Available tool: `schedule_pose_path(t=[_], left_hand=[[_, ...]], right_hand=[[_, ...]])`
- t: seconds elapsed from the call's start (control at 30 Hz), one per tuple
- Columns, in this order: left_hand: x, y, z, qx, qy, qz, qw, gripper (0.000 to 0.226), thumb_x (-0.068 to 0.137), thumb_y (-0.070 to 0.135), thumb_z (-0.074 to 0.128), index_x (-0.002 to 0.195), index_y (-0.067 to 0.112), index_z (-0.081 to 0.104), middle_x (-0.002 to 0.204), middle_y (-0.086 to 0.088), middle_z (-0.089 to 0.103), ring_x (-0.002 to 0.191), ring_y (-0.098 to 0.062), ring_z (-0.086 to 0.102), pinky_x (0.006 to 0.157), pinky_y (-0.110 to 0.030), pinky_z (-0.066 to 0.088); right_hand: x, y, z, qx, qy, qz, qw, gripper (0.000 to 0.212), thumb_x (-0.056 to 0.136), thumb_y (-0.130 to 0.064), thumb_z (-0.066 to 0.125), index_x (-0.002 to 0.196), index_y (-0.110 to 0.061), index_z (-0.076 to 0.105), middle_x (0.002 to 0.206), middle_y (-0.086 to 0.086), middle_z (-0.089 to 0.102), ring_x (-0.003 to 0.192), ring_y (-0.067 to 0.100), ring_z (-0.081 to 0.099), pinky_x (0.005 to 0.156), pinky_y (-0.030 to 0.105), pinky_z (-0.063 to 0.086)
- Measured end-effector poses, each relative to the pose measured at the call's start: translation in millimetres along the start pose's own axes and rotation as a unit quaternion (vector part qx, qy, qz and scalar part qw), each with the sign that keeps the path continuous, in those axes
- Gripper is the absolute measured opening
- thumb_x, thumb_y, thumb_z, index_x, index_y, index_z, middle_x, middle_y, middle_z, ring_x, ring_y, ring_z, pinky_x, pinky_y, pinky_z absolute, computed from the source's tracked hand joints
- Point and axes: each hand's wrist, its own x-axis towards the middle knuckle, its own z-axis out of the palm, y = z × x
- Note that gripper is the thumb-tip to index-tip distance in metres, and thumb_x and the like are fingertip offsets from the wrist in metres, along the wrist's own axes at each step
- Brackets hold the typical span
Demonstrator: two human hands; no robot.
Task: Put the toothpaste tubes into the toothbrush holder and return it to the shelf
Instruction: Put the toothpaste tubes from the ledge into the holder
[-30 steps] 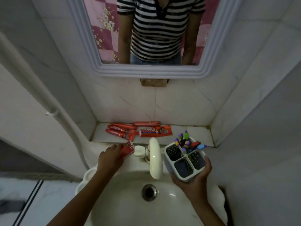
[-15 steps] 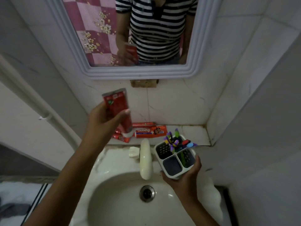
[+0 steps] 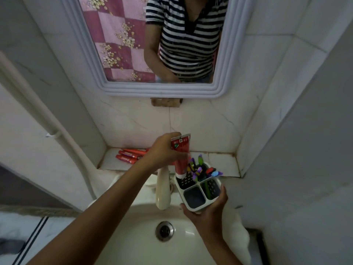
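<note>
step: first tube going in | left hand point(image 3: 162, 150) grip pinching toothpaste tube point(image 3: 181, 157), cap-down over rear-left compartment | right hand point(image 3: 208, 209) grip wrapped round toothbrush holder point(image 3: 198, 190) | next: lower tube, let go, fetch remaining tubes point(image 3: 129, 155) from shelf point(image 3: 219, 159)

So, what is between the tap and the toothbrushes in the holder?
In the head view, the red toothpaste tube, held upright in the left hand, stands between the tap and the toothbrushes, its cap entering the holder.
</note>
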Motion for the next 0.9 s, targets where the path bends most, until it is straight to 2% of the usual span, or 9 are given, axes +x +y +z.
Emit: schedule_pose_path(t=[0.07,0.17,0.3,0.43,0.6,0.73,0.77,0.83,0.9], left_hand=[[-1,-1,0,-0.007,-0.018,-0.007,1.0,0.03,0.072,0.015,0.083,0.092,0.007,0.062,0.091,-0.013,0.072,0.087,-0.027,0.071,0.081,-0.045,0.061],[-6,-5,9,-0.007,-0.035,-0.007,0.999,0.028,0.072,0.016,0.083,0.088,0.007,0.062,0.086,-0.012,0.07,0.083,-0.027,0.07,0.076,-0.043,0.057],[-8,-6,23,0.132,0.002,0.033,0.991,0.028,0.072,0.024,0.082,0.084,0.007,0.063,0.084,-0.007,0.067,0.078,-0.025,0.061,0.062,-0.032,0.046],[-6,-9,34,0.341,0.019,0.061,0.938,0.017,0.073,0.023,0.075,0.087,0.013,0.075,0.083,-0.004,0.069,0.081,-0.024,0.066,0.062,-0.028,0.044],[-4,-2,45,0.461,-0.031,0.046,0.886,0.016,0.081,0.019,0.064,0.093,0.011,0.073,0.093,-0.01,0.072,0.086,-0.03,0.069,0.062,-0.034,0.044],[0,-4,40,0.444,-0.096,0.027,0.891,0.018,0.083,0.02,0.066,0.095,0.008,0.071,0.088,-0.008,0.069,0.077,-0.023,0.063,0.063,-0.033,0.046],[2,-8,34,0.413,-0.112,0.019,0.904,0.02,0.082,0.024,0.068,0.096,0.01,0.073,0.091,-0.005,0.071,0.081,-0.021,0.067,0.066,-0.033,0.051],[5,-15,13,0.311,-0.126,0.005,0.942,0.023,0.082,0.031,0.071,0.1,0.018,0.077,0.099,0.0,0.075,0.092,-0.018,0.069,0.081,-0.034,0.056],[8,-32,-12,0.224,-0.086,-0.017,0.971,0.022,0.085,0.026,0.07,0.105,0.019,0.077,0.103,0.003,0.072,0.098,-0.016,0.066,0.091,-0.034,0.053]], right_hand=[[0,-2,0,0.0,-0.002,-0.005,1.0,0.142,0.052,-0.037,0.102,0.157,-0.031,0.008,0.154,0.013,0.037,0.14,0.027,0.052,0.109,0.039,0.054],[0,-2,2,-0.007,0.001,-0.011,1.0,0.143,0.05,-0.034,0.104,0.158,-0.032,0.009,0.154,0.005,0.033,0.139,0.029,0.052,0.107,0.044,0.056],[2,0,1,-0.019,0.0,-0.018,1.0,0.145,0.048,-0.031,0.105,0.157,-0.025,0.01,0.152,-0.001,0.029,0.138,0.036,0.051,0.104,0.055,0.056],[3,-2,-1,-0.017,-0.003,-0.016,1.0,0.144,0.048,-0.031,0.104,0.157,-0.025,0.009,0.153,-0.002,0.029,0.138,0.035,0.051,0.105,0.053,0.056],[3,-4,-2,0.004,-0.026,-0.015,1.0,0.141,0.052,-0.04,0.099,0.159,-0.024,0.01,0.153,0.002,0.029,0.139,0.031,0.05,0.108,0.039,0.053],[2,-5,-2,0.022,-0.03,-0.011,0.999,0.143,0.052,-0.038,0.1,0.158,-0.037,0.005,0.155,0.002,0.029,0.139,0.026,0.05,0.108,0.02,0.048],[2,-5,-2,0.023,-0.027,-0.01,0.999,0.144,0.051,-0.038,0.1,0.158,-0.041,0.003,0.156,0.004,0.03,0.139,0.027,0.051,0.108,0.02,0.048],[2,-2,-3,0.02,-0.021,-0.003,1.0,0.145,0.05,-0.037,0.102,0.157,-0.042,0.004,0.156,0.012,0.034,0.139,0.029,0.052,0.108,0.033,0.052],[2,5,-3,0.009,-0.019,0.006,1.0,0.144,0.051,-0.038,0.102,0.159,-0.032,0.008,0.156,0.018,0.035,0.14,0.032,0.053,0.108,0.045,0.055]])
